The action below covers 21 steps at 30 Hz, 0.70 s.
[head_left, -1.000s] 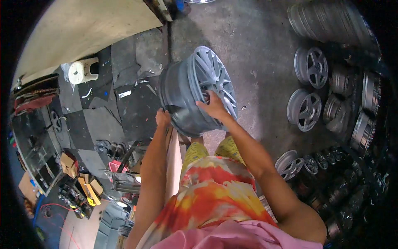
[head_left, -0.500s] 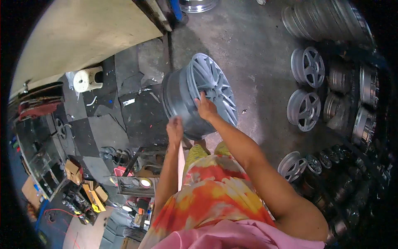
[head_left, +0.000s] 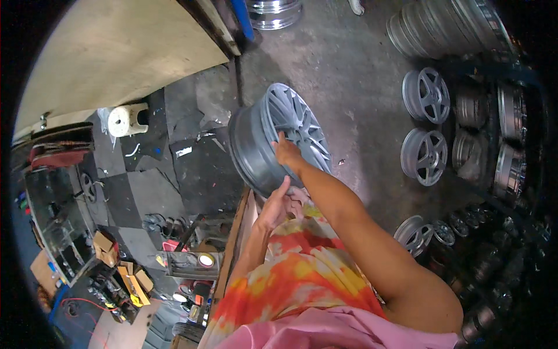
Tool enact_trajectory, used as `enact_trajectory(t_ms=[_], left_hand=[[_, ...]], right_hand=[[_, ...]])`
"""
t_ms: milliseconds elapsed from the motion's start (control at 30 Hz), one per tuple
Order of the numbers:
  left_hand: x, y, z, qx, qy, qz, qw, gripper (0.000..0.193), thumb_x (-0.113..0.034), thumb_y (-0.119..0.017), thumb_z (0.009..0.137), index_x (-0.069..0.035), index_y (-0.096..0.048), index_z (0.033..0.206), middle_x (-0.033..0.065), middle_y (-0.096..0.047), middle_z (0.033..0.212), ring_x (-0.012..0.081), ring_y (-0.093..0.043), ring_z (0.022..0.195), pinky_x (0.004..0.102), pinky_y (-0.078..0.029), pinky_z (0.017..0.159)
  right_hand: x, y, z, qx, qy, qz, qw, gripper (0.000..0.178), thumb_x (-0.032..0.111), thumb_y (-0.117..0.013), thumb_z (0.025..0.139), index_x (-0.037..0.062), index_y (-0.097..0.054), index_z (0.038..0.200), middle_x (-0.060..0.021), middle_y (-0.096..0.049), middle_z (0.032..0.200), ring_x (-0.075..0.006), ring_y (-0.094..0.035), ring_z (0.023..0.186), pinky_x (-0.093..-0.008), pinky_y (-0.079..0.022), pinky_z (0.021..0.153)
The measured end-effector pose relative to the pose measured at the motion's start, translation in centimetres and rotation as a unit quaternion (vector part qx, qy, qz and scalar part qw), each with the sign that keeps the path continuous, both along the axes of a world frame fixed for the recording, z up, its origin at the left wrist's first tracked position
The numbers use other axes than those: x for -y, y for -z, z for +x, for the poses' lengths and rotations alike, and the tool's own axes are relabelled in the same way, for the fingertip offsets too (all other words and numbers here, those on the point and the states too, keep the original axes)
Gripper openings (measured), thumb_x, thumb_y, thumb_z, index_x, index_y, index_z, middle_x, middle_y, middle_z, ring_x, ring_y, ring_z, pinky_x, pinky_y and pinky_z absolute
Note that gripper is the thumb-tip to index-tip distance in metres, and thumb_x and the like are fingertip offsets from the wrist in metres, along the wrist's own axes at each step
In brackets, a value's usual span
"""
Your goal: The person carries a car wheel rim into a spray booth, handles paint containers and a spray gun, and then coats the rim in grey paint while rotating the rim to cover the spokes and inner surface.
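A grey multi-spoke alloy wheel rim (head_left: 247, 142) without a tyre stands tilted in front of me, its spoked face turned to the right. My right hand (head_left: 288, 152) grips the lip of that face, one finger pointing up along the edge and the others curled over it. Below the rim's near side is my left hand (head_left: 282, 207), thumb raised and fingers spread, with nothing in it. Whether its fingertips touch the rim I cannot tell.
Two five-spoke wheel rims (head_left: 427, 157) stand on the floor to the right, beside a rack of more rims (head_left: 511, 174). At left are a white stool (head_left: 128, 120), cardboard boxes (head_left: 133, 282) and a glass cabinet (head_left: 58, 215). A pale board (head_left: 128, 52) fills the upper left.
My left hand has come off the rim's side and moved down and right, its fingers spreading. The right hand keeps its hold, and the rim has shifted only slightly.
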<state>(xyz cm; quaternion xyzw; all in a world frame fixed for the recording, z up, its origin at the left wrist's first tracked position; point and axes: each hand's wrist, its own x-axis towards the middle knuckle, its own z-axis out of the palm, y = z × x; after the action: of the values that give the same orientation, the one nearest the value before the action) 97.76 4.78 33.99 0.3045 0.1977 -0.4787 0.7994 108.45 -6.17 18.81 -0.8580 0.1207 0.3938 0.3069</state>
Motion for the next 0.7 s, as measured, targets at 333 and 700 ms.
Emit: enact_trajectory(t_ms=[333,700], left_hand=[[-0.6,0.6,1.2,0.049,-0.08,0.124,0.988,0.065,-0.059,-0.034,0.104,-0.002,-0.064,0.09,0.011,-0.066,0.098,0.0234,-0.068,0.062,0.0317,-0.055,0.057],[-0.9,-2.1,0.8,0.057,-0.017,0.053,0.997,0.067,-0.059,-0.041,0.102,0.002,-0.068,0.104,0.0138,-0.068,0.071,0.0228,-0.069,0.06,0.0299,-0.054,0.051]], right_hand=[[-0.4,-0.5,0.6,-0.002,-0.003,-0.01,1.0,0.058,0.044,-0.041,0.103,0.0071,-0.029,0.147,-0.0254,-0.063,0.125,-0.0436,-0.061,0.115,-0.0547,-0.046,0.097],[-0.3,1.2,0.2,0.037,-0.003,-0.045,0.998,0.06,0.046,-0.042,0.103,0.0079,-0.029,0.147,-0.0277,-0.061,0.127,-0.0436,-0.06,0.118,-0.055,-0.046,0.098]])
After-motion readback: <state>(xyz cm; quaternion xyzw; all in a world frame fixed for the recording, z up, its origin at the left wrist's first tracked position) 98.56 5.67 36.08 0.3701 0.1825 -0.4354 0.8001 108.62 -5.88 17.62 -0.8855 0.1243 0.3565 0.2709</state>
